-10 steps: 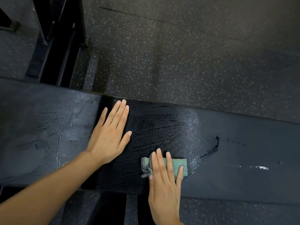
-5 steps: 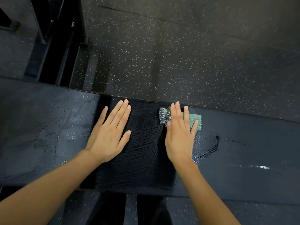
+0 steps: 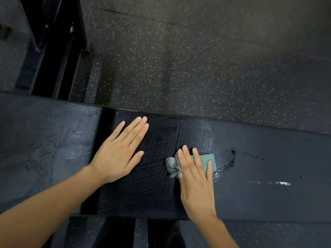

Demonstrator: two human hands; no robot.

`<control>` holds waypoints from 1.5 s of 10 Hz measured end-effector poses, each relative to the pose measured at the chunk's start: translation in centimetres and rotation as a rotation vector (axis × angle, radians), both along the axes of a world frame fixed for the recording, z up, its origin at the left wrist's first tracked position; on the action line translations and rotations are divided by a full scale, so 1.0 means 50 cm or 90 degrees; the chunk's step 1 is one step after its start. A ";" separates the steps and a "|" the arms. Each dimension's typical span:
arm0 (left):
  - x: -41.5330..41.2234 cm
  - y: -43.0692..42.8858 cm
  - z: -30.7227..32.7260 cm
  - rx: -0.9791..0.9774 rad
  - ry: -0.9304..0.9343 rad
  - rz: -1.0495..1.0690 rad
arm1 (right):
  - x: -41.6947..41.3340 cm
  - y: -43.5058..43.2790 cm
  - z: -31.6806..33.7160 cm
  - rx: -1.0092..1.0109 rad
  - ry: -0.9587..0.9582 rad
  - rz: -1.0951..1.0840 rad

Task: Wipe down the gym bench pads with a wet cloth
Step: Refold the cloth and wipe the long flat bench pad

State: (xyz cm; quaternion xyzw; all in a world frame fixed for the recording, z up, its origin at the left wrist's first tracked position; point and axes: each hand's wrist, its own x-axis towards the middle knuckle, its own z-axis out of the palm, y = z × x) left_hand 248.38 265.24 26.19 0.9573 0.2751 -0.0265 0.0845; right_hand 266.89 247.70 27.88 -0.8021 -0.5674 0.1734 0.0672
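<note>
A long black bench pad [image 3: 268,176] runs across the view from left to right, streaked with wet wipe marks in the middle. My left hand [image 3: 120,153] lies flat on the pad, fingers together, holding nothing. My right hand [image 3: 195,179] presses flat on a folded green cloth [image 3: 204,161] with a grey frayed edge, at the middle of the pad's width. The cloth sticks out past my fingertips and to the left of them.
Speckled dark rubber floor [image 3: 197,59] lies beyond the pad's far edge. A black metal frame [image 3: 59,51] stands at the upper left. Below the pad's near edge the floor and dark frame parts [image 3: 116,233] show.
My right hand slid the cloth from the near edge up to the far edge, then back toward me to the middle. My left hand stayed in place.
</note>
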 end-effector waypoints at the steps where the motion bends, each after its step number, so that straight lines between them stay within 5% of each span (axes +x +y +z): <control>1: -0.001 0.009 0.000 -0.007 0.001 -0.053 | 0.074 0.044 -0.003 0.010 -0.007 -0.024; 4: 0.006 0.038 0.000 -0.016 0.015 -0.168 | 0.130 0.126 -0.014 0.040 0.007 -0.199; 7: 0.011 0.044 0.001 -0.029 0.015 -0.184 | -0.001 -0.019 -0.005 0.023 0.016 -0.111; 9: 0.011 0.043 0.000 -0.026 0.024 -0.182 | 0.069 0.031 -0.009 0.016 0.015 -0.071; 12: 0.012 0.043 0.002 -0.025 0.030 -0.181 | 0.155 0.156 -0.014 0.035 0.012 -0.191; 15: 0.012 0.043 0.003 -0.035 0.032 -0.177 | 0.000 0.084 0.000 0.033 0.039 -0.143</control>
